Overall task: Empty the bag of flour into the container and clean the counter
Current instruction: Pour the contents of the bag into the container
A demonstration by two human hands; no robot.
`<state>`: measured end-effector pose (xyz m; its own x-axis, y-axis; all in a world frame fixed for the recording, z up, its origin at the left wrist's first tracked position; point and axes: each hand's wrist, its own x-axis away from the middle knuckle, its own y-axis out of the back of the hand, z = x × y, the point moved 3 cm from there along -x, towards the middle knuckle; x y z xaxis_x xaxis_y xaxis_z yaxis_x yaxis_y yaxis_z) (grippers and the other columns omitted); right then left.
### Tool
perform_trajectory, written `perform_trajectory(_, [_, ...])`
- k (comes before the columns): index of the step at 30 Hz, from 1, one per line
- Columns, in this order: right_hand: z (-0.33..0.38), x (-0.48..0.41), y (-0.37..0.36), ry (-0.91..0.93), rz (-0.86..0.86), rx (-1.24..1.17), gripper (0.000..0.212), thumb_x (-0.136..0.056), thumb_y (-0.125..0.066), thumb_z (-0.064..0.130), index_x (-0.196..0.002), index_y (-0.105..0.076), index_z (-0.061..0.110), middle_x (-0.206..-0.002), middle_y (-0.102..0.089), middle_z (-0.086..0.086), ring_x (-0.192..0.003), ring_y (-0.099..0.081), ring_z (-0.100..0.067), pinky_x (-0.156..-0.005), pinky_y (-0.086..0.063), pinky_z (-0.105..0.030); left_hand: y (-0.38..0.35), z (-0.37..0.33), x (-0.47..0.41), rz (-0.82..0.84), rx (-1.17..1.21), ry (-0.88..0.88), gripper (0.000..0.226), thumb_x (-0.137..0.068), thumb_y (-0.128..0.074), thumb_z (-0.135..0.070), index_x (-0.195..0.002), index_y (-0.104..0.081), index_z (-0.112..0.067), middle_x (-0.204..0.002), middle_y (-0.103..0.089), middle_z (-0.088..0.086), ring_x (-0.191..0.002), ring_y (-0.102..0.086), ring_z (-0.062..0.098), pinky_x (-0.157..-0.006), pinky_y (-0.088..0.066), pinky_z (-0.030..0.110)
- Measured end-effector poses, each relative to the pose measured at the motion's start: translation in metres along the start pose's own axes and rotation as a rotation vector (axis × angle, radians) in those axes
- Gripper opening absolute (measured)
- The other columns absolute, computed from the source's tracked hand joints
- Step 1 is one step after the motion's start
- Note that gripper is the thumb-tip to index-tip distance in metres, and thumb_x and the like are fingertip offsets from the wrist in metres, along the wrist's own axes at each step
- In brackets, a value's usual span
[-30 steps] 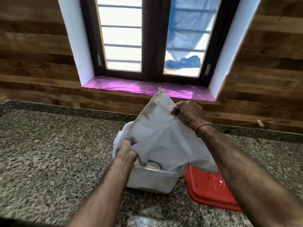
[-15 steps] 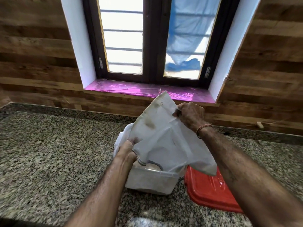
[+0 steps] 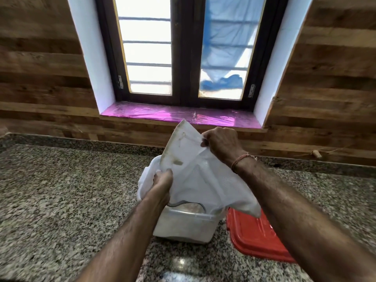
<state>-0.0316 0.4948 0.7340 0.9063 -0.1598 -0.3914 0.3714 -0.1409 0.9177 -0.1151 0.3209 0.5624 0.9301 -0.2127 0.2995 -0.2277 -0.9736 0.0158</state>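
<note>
Both hands, left hand [image 3: 161, 181] and right hand [image 3: 220, 142], pinch the upended flour bag [image 3: 195, 176] over the container [image 3: 183, 226]; it looks nearly emptied. Wiping the bench [image 3: 61, 196] remains.

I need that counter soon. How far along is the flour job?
Done: the red lid is off, lying beside the open container. In hand: the left hand and right hand hold the white bag tipped over the container; it looks nearly flat, likely almost empty. Left: setting the bag aside and wiping the counter.
</note>
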Motion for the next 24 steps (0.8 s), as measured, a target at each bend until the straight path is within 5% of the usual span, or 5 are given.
perform_trajectory(5, [0.022, -0.009, 0.008, 0.180, 0.047, 0.012, 0.018, -0.097, -0.066, 0.034, -0.081, -0.068, 0.025, -0.082, -0.070, 0.006, -0.082, -0.072, -0.019, -0.064, -0.042, -0.030, -0.003, -0.050, 0.032, -0.091, -0.042, -0.314, 0.059, -0.099, -0.059, -0.046, -0.148, -0.042, -0.019, -0.131, -0.064, 0.008, -0.106, -0.071, 0.029, -0.077, -0.060, 0.032])
perform_trajectory(12, [0.031, -0.016, 0.022, 0.227, -0.008, -0.030, 0.020, -0.094, -0.068, 0.042, -0.103, -0.071, 0.025, -0.105, -0.075, 0.003, -0.097, -0.071, -0.019, -0.058, -0.030, -0.021, 0.018, -0.091, 0.023, -0.080, 0.271, -0.372, 0.007, -0.092, -0.071, -0.015, -0.097, -0.068, -0.012, -0.093, -0.070, 0.007, -0.082, -0.066, 0.023, -0.056, -0.062, 0.053])
perform_trajectory(17, [-0.022, 0.001, 0.015, -0.088, 0.295, -0.346, 0.032, -0.075, -0.083, 0.053, -0.097, -0.072, 0.032, -0.095, -0.074, 0.010, -0.097, -0.069, -0.018, -0.083, -0.055, -0.035, 0.046, -0.084, 0.011, -0.081, 0.511, -0.267, 0.020, -0.090, -0.069, -0.005, -0.078, -0.067, -0.021, -0.083, -0.067, 0.006, -0.078, -0.061, 0.025, -0.068, -0.057, 0.063])
perform_trajectory(20, [-0.045, 0.012, 0.006, -0.165, 0.286, -0.297, 0.035, -0.077, -0.087, 0.035, -0.063, -0.059, 0.020, -0.072, -0.069, 0.011, -0.079, -0.066, -0.014, -0.067, -0.046, -0.030, 0.048, -0.086, 0.015, -0.058, 0.385, -0.348, 0.026, -0.088, -0.068, 0.005, -0.081, -0.063, -0.020, -0.078, -0.066, 0.006, -0.063, -0.059, 0.019, -0.056, -0.052, 0.030])
perform_trajectory(24, [-0.062, 0.023, -0.001, -0.200, 0.212, -0.580, 0.020, -0.082, -0.085, 0.030, -0.075, -0.070, 0.019, -0.071, -0.073, 0.015, -0.068, -0.065, 0.000, -0.066, -0.052, -0.030, 0.053, -0.092, 0.004, -0.136, 0.439, -0.230, 0.036, -0.089, -0.053, 0.010, -0.074, -0.057, -0.021, -0.070, -0.060, -0.001, -0.056, -0.052, 0.011, -0.037, -0.038, 0.014])
